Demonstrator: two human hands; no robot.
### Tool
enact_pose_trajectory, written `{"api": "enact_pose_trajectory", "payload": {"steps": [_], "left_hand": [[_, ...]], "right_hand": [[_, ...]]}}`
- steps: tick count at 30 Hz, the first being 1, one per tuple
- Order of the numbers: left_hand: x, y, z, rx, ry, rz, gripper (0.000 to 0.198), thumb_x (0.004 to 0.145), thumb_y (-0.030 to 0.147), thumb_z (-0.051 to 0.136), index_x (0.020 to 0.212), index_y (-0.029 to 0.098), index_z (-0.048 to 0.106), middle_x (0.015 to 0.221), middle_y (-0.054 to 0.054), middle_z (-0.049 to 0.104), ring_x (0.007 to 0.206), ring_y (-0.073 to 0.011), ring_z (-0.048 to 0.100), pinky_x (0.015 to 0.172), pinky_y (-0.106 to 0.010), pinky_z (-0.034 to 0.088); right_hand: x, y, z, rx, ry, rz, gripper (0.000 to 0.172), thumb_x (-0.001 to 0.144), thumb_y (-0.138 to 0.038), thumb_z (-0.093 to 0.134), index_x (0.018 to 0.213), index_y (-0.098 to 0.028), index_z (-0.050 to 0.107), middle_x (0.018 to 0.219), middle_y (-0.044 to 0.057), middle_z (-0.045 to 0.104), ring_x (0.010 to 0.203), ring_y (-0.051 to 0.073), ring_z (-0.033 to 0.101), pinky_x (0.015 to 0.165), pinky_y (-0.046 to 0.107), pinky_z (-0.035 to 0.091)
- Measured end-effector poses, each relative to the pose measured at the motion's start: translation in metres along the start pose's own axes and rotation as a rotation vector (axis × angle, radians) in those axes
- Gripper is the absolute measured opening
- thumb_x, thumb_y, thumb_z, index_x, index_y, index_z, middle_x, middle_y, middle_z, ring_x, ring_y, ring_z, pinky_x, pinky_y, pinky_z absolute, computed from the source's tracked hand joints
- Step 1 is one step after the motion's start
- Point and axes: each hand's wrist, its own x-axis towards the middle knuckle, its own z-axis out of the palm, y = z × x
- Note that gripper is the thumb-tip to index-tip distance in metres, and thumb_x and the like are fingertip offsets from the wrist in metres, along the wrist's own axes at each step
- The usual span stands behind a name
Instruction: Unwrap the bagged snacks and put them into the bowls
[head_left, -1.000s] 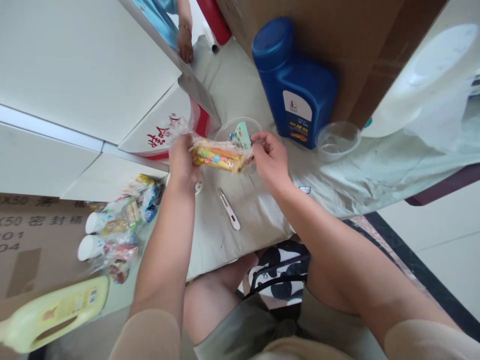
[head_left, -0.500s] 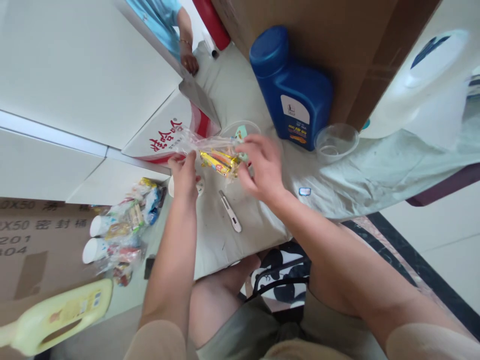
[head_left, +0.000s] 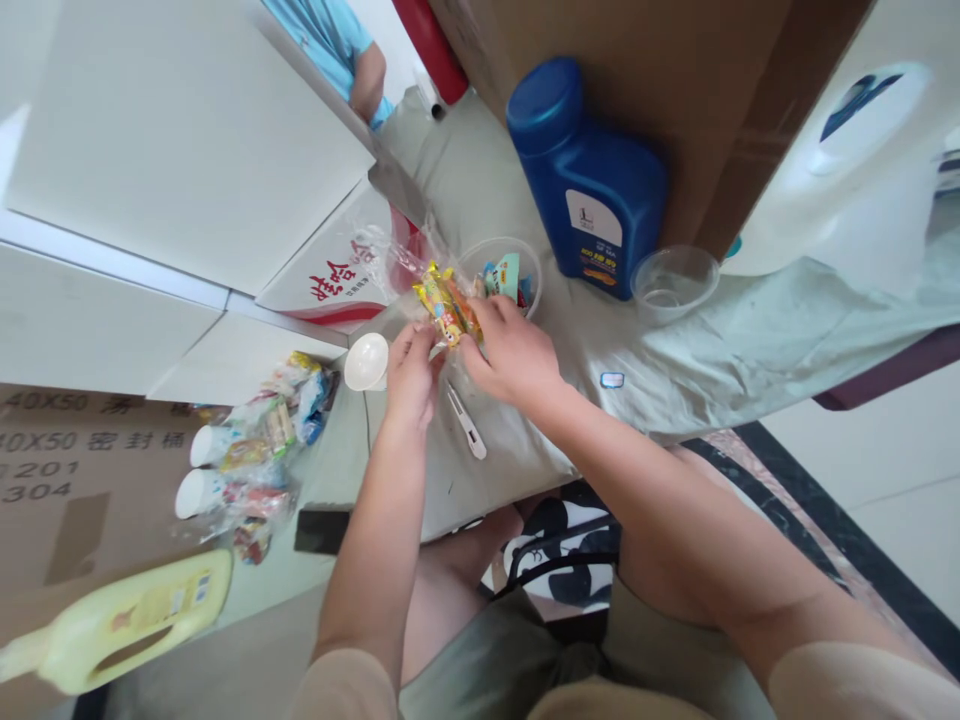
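Note:
Between my two hands is a clear plastic bag [head_left: 394,255] with yellow-wrapped snacks [head_left: 442,308] in it. My left hand [head_left: 412,372] pinches the bag's near left side, fingers closed. On the right, my right hand [head_left: 514,345] has its fingers and thumb closed round the other side of the wrapped snacks. Just behind my right hand stands a clear round tub [head_left: 534,262] holding several colourful packets [head_left: 502,275]. To the left of my left hand is a white paper cup [head_left: 367,362], its mouth facing up. A white utility knife [head_left: 468,424] lies below my hands on the cloth.
A blue bottle [head_left: 581,190] and a clear plastic cup [head_left: 675,280] stand at the right. Bagged snacks with white cups [head_left: 217,445] lie left, near a black phone [head_left: 321,530] and a yellow jug [head_left: 142,620]. White boxes flank the left; a co-worker's blue sleeve [head_left: 330,45] shows behind.
My left hand has moved right, closer to my right hand, uncovering the white paper cup. The bagged snacks have turned more upright. The co-worker's hand has gone out of sight.

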Motion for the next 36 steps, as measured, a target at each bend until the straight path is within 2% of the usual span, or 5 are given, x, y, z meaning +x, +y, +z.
{"api": "enact_pose_trajectory", "payload": {"steps": [12, 16, 22, 28, 36], "left_hand": [[-0.011, 0.015, 0.021, -0.171, -0.034, 0.146, 0.033, 0.076, 0.045, 0.077, 0.073, 0.020, 0.057, 0.076, 0.000, 0.065, 0.085, -0.0181, 0.069, 0.079, -0.026, 0.052], [-0.029, 0.028, -0.002, -0.089, -0.012, 0.114, 0.028, 0.073, 0.039, 0.079, 0.071, 0.019, 0.059, 0.073, 0.001, 0.064, 0.074, -0.0159, 0.065, 0.072, -0.026, 0.051], [-0.046, 0.040, -0.046, -0.042, 0.110, 0.000, 0.021, 0.063, 0.026, 0.078, 0.063, 0.017, 0.060, 0.069, -0.001, 0.067, 0.066, -0.0141, 0.063, 0.067, -0.025, 0.051], [-0.060, 0.062, -0.089, -0.232, 0.335, 0.082, 0.022, 0.056, 0.031, 0.073, 0.063, 0.020, 0.055, 0.071, 0.001, 0.070, 0.064, -0.0163, 0.065, 0.056, -0.028, 0.048], [-0.066, 0.046, -0.160, -0.605, 0.290, 0.211, 0.004, 0.073, 0.032, 0.063, 0.074, 0.028, 0.062, 0.074, 0.011, 0.072, 0.067, -0.0105, 0.059, 0.063, -0.024, 0.049]], "right_hand": [[-0.002, -0.004, 0.008, 0.441, 0.022, -0.182, 0.062, 0.084, -0.032, 0.049, 0.144, -0.017, 0.047, 0.143, 0.016, 0.060, 0.128, 0.035, 0.056, 0.107, 0.052, 0.048], [-0.014, -0.017, 0.028, 1.008, -0.106, -0.044, 0.050, 0.083, -0.039, 0.054, 0.130, -0.023, 0.052, 0.132, 0.010, 0.064, 0.122, 0.028, 0.060, 0.108, 0.047, 0.050], [-0.024, -0.033, 0.057, 1.712, -0.412, 0.545, 0.039, 0.083, -0.042, 0.059, 0.119, -0.034, 0.046, 0.116, -0.001, 0.066, 0.095, 0.021, 0.069, 0.079, 0.044, 0.062], [-0.028, -0.036, 0.062, 1.817, -0.629, 0.634, 0.030, 0.078, -0.029, 0.059, 0.107, -0.026, 0.053, 0.095, 0.001, 0.071, 0.083, 0.019, 0.071, 0.064, 0.031, 0.060], [-0.037, -0.033, 0.060, 1.539, -0.626, 0.444, 0.048, 0.072, -0.034, 0.076, 0.112, -0.029, 0.051, 0.108, 0.002, 0.072, 0.094, 0.023, 0.073, 0.069, 0.035, 0.062]]}}
